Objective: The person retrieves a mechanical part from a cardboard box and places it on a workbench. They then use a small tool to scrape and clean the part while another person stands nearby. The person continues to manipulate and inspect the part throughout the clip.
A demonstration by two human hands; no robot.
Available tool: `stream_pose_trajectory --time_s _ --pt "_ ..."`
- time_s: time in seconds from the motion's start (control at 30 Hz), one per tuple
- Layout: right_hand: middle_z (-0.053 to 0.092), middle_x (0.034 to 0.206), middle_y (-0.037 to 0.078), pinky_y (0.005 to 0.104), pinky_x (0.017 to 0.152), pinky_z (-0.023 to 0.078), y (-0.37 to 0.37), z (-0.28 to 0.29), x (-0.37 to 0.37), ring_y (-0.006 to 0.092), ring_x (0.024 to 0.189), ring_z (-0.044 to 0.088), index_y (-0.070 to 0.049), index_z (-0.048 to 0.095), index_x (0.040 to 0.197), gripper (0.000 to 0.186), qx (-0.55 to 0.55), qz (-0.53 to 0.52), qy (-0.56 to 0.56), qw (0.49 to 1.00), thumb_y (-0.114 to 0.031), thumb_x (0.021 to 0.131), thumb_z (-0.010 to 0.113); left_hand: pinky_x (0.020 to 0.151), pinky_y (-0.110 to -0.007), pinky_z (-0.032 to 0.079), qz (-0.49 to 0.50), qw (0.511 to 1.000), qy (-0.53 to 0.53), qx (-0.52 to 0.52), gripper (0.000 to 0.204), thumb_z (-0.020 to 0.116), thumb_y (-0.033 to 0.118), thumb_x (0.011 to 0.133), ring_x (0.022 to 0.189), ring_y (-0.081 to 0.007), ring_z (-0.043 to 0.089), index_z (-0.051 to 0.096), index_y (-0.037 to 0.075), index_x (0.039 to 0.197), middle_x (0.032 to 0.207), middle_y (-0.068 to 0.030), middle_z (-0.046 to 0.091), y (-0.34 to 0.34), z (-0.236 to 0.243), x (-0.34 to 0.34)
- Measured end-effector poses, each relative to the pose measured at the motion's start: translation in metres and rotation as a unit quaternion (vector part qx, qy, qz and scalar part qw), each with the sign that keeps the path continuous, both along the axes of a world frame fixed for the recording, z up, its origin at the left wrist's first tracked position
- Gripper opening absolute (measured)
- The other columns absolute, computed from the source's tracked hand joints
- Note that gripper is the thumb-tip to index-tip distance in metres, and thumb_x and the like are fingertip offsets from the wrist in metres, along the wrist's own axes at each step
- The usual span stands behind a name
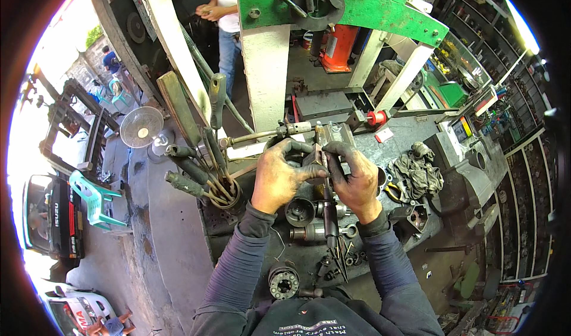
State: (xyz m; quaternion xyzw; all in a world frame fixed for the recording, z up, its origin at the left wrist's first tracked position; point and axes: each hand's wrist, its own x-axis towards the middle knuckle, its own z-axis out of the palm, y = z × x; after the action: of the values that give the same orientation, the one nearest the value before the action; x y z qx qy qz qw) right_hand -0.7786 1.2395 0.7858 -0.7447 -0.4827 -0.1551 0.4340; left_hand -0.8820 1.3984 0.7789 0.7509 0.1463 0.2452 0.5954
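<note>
Both my hands meet over the workbench (375,211), sleeves dark and fingers blackened. My left hand (278,174) is closed, with thumb and fingers pinching a small brownish-dark block (313,157). Close against it, my right hand (355,180) pinches a thin, upright metal piece (325,157); its exact kind is partly hidden by the fingers. Below the hands runs a long dark cylindrical piece (331,220), with thin pointed prongs by its lower end. Around it lie a round metal cup (300,212), a shiny cylindrical part (308,234) and several small metal parts.
A can (229,200) of long-handled tools stands left of my arms, near a fan (141,127). Beyond the hands rises a green-and-white press frame (264,74). Dark rags (416,172) lie to the right; a round holed part (284,282) sits near me. Another person (226,27) stands behind the frame.
</note>
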Motion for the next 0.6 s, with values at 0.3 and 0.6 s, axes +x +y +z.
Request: stream_pose_trajectory --time_s 0.3,0.6 --pt "0.074 0.097 0.016 0.039 0.078 0.057 0.016 -0.003 0.031 0.0329 0.086 0.074 -0.003 0.071 0.104 0.013 0.104 -0.05 0.0 0.993 -0.002 0.091 0.073 0.084 -0.031 0.055 0.024 0.999 -0.026 0.026 0.041 0.096 0.022 0.072 0.086 -0.0139 0.069 0.078 -0.001 0.101 0.094 -0.0076 0.078 0.01 0.004 0.01" --pt "0.075 0.099 0.013 0.0373 0.076 0.059 0.023 0.003 0.016 0.0283 0.084 0.075 -0.003 0.071 0.106 0.017 0.073 -0.001 -0.033 0.997 -0.003 0.09 0.077 0.08 -0.029 0.056 0.007 0.999 -0.019 -0.046 0.042 0.096 0.021 0.074 0.086 -0.0114 0.07 0.078 -0.001 0.105 0.094 -0.0048 0.078 0.017 -0.005 0.02"
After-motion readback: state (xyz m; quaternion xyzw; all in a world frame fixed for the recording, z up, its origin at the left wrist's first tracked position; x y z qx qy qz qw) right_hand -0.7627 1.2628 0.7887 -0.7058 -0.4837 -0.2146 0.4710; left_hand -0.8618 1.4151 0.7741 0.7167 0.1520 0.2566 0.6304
